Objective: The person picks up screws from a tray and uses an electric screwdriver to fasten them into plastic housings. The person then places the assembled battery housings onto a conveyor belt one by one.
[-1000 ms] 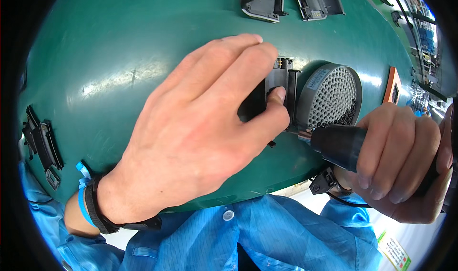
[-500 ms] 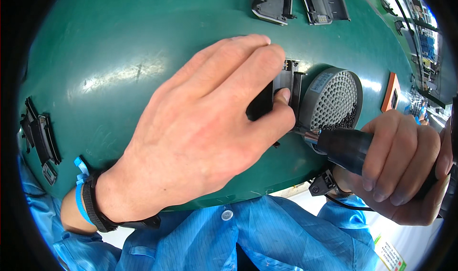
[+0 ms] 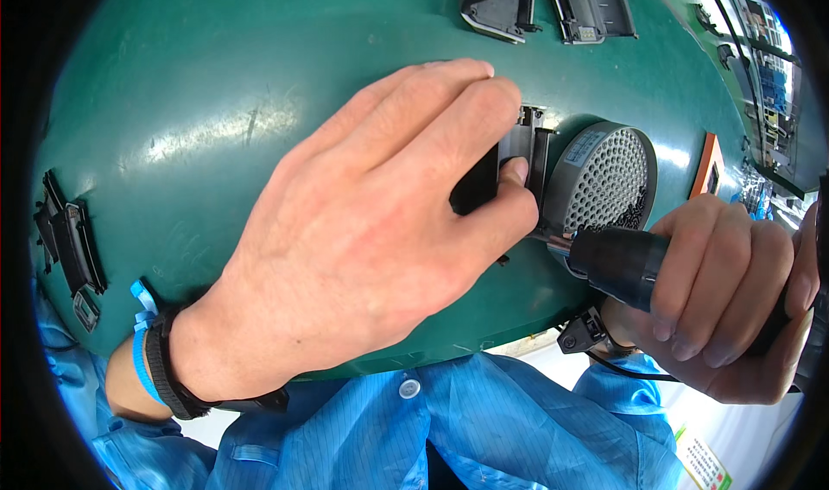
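My left hand is closed over a black plastic casing part on the table, thumb pressed along its near side. Most of that part is hidden beneath the palm and fingers. In my right hand is a black electric screwdriver, its fingers wrapped round the body. The tool lies nearly level, and its metal tip points left to the near end of the part, by my left thumb. Whether the tip touches a screw cannot be made out. Just right of the part stands a round grey screw tray with a perforated face and small dark screws at its near edge.
Two black casing halves lie at the far edge of the green table. More black plastic parts rest at the far left. An orange-brown block sits at the right, near a rail with hanging items.
Almost nothing differs. The view has shifted very slightly; both hands keep their holds, and the screwdriver stays at the near end of the part.
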{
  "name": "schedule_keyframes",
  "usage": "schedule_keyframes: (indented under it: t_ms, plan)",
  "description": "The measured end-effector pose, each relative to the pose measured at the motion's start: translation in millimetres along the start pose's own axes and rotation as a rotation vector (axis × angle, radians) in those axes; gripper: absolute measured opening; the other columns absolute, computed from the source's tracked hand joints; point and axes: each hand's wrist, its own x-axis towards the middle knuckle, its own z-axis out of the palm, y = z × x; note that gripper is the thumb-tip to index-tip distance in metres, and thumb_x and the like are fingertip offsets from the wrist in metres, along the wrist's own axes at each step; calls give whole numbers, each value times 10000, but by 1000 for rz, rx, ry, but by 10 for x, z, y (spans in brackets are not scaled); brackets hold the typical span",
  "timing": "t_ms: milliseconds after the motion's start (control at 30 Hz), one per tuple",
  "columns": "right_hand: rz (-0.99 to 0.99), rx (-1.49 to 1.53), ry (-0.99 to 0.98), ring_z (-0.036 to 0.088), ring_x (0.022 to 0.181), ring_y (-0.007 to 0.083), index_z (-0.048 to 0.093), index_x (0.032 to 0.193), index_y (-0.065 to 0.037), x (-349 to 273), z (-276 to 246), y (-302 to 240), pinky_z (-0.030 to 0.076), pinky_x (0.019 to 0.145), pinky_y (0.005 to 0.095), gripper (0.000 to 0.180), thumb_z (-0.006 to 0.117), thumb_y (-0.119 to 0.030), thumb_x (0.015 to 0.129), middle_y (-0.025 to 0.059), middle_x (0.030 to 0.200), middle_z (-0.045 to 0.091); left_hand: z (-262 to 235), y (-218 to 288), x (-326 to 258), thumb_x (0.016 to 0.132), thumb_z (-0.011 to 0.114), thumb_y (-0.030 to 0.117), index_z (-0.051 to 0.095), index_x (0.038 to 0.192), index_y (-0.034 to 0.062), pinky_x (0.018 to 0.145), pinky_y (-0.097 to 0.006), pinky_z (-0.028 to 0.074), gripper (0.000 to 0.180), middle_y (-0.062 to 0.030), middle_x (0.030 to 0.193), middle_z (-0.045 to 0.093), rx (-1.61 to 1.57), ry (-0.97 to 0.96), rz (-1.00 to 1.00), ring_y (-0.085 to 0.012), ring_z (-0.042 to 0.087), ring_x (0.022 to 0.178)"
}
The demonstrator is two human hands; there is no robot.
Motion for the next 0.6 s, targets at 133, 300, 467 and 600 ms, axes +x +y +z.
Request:
schedule_keyframes:
  t_ms: [133,300,467,600]
  plan:
    - [-2,-17,1,568,427,100,448,1017,-20,-6,39,-36,513,413,208,307,678,-175,886,50,605,601,-3,15,25,539,877,140,748,1041,15,912,-486,588,534,-213,1297,602,4,-42,-35,-442,639,1200]
    - [-8,-78,8,585,418,107,436,1009,-24,-52,148,-134,524,403,207,336,704,-168,865,65,606,618,153,-107,-89,521,872,120,745,1028,11,889,-474,596,534,-220,1284,605,-39,82,50,-444,648,1181]
    - [-17,-101,-10,588,414,106,419,1009,-39,-82,55,-180,529,398,217,358,717,-168,857,64,594,616,110,-82,-38,518,870,118,741,1023,7,886,-473,597,533,-224,1280,606,-42,86,60,-444,650,1177]
    - [-32,-37,-23,592,430,104,418,1020,-37,-62,63,-140,534,409,225,356,711,-174,872,63,603,613,6,18,43,517,871,119,739,1029,10,884,-474,598,540,-223,1281,605,-4,-5,-19,-446,651,1175]
